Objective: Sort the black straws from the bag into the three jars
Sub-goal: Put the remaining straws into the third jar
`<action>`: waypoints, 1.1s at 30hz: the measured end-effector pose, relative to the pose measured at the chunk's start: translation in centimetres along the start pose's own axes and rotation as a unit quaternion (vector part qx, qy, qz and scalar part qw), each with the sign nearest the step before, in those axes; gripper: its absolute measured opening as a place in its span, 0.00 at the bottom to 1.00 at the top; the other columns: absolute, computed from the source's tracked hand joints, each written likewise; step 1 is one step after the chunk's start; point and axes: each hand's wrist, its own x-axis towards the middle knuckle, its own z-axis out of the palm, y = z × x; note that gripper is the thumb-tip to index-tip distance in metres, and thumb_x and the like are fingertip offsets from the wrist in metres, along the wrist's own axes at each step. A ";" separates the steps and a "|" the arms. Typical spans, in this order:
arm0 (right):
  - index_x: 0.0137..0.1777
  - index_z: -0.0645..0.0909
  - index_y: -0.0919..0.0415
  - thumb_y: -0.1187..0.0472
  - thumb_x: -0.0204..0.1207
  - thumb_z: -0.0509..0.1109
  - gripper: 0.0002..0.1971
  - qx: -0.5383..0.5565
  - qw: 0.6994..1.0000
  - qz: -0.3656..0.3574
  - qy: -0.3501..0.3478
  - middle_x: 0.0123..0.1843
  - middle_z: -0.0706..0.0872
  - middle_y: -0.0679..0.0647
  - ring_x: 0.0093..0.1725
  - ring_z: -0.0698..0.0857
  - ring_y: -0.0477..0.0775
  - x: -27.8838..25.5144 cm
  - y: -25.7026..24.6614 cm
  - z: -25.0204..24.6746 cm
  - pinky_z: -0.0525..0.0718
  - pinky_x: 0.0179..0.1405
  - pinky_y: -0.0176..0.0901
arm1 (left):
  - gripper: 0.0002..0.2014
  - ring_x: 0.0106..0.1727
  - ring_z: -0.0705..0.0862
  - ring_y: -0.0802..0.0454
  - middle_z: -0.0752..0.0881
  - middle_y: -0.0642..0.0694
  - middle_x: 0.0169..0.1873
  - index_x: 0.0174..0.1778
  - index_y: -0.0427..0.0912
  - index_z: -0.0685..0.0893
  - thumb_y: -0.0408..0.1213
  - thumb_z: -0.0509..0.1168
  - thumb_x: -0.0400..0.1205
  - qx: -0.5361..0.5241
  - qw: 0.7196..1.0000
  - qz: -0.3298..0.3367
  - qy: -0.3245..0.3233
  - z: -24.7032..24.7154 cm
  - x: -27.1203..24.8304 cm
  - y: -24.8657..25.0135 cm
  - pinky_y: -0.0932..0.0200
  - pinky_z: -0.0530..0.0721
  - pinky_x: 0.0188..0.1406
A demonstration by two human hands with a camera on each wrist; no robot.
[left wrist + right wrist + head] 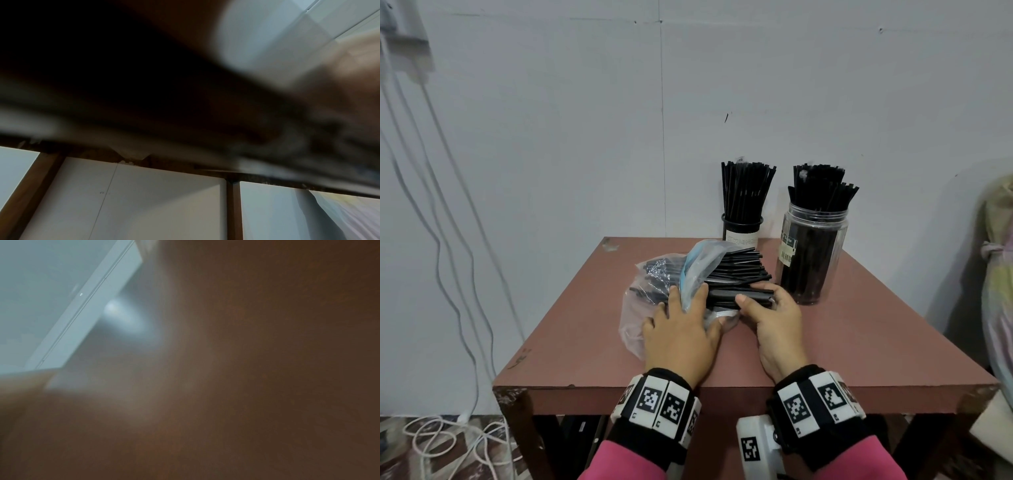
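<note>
Against the pale wall, the brown table (859, 342) carries my landmark, the clear bag (647, 308): beyond it stands a dark jar (742, 228), to its right a clear jar (812, 253), both packed with straws — a third jar I cannot find. I'm mid-draw, I judge: left hand (681, 337) lies flat on the bag, right hand (777, 320) curls round a bundle of black straws (739, 274) at its mouth, which next needs sliding free. Only the head view shows this — both wrist views are blur.

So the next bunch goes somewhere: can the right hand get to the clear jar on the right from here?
Probably yes: the right hand, gripping straws, sits beside the clear jar, nothing between them.
</note>
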 end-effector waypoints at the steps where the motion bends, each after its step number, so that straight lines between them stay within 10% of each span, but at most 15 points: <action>1: 0.54 0.80 0.63 0.77 0.72 0.72 0.14 0.034 0.999 0.002 0.011 0.40 0.89 0.53 0.40 0.87 0.51 0.0 -0.1 0.0 0.87 0.43 0.41 | 0.31 0.80 0.61 0.39 0.53 0.43 0.84 0.82 0.65 0.46 0.64 0.47 0.84 0.001 1.000 -0.001 0.000 0.0 0.0 0.0 0.41 0.61 0.74; 17: 0.51 0.80 0.59 0.68 0.78 0.70 0.05 0.082 0.996 0.028 -0.007 0.37 0.85 0.51 0.26 0.78 0.41 0.0 -0.7 0.4 0.76 0.25 0.30 | 0.28 0.81 0.59 0.36 0.49 0.40 0.84 0.79 0.74 0.42 0.64 0.45 0.84 0.007 1.000 0.021 -0.022 -0.4 -0.2 0.2 0.38 0.59 0.75; 33: 0.49 0.81 0.55 0.57 0.81 0.69 0.02 0.103 0.990 0.039 0.091 0.47 0.88 0.49 0.43 0.85 0.47 0.3 -1.1 0.1 0.79 0.35 0.39 | 0.30 0.80 0.61 0.35 0.50 0.38 0.84 0.81 0.69 0.39 0.61 0.46 0.85 0.017 1.000 0.018 -0.017 -0.2 -0.3 0.3 0.38 0.61 0.75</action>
